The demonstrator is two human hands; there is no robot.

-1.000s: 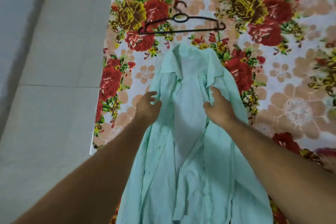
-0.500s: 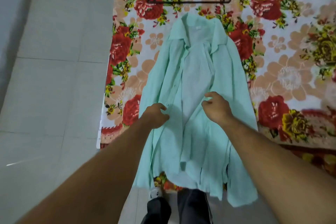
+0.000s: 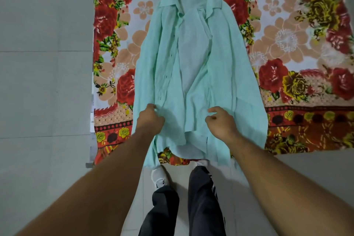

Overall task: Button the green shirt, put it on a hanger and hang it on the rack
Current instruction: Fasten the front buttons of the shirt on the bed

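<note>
The pale green shirt (image 3: 193, 67) lies face up and unbuttoned on a floral blanket (image 3: 298, 48), collar far from me, hem hanging over the near edge. Its two front panels are spread apart and show the lighter inside. My left hand (image 3: 151, 119) pinches the left front panel low down, where the cloth bunches at my fingertips. My right hand (image 3: 220, 122) rests on the right front panel at about the same height, fingers loosely curled at the panel's edge, with no cloth clearly held. No hanger or rack is in view.
The blanket covers a low bed whose near edge (image 3: 287, 151) runs just beyond my legs (image 3: 191, 203) and white shoe (image 3: 159, 176). Grey tiled floor (image 3: 44, 82) lies to the left and below.
Both hands have slid down the shirt's front panels from chest height toward the hem. The view has tilted down, so the black hanger above the collar has left the frame.
</note>
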